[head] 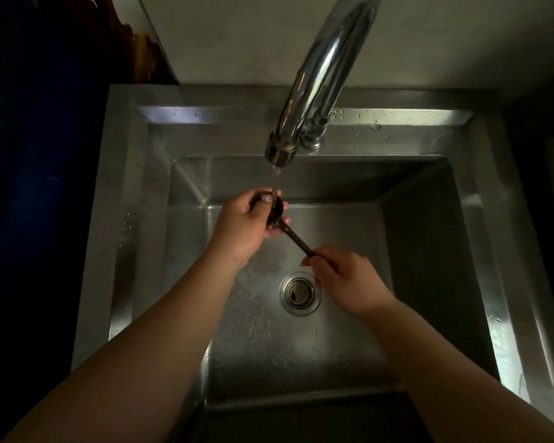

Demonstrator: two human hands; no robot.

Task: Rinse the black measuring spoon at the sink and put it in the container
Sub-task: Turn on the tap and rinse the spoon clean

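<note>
The black measuring spoon (296,239) is held over the steel sink (147,219), its round bowl right under the thin stream of water falling from the chrome faucet (314,81). My left hand (247,227) wraps around the spoon's bowl, thumb pressed on it. My right hand (343,276) pinches the far end of the long ridged handle, lower and to the right. No container is visible.
The round drain strainer (299,293) lies in the wet basin floor below my right hand. A pale wall stands behind the faucet. The area left of the sink is dark blue and dim, with a brownish object (143,55) at the top left.
</note>
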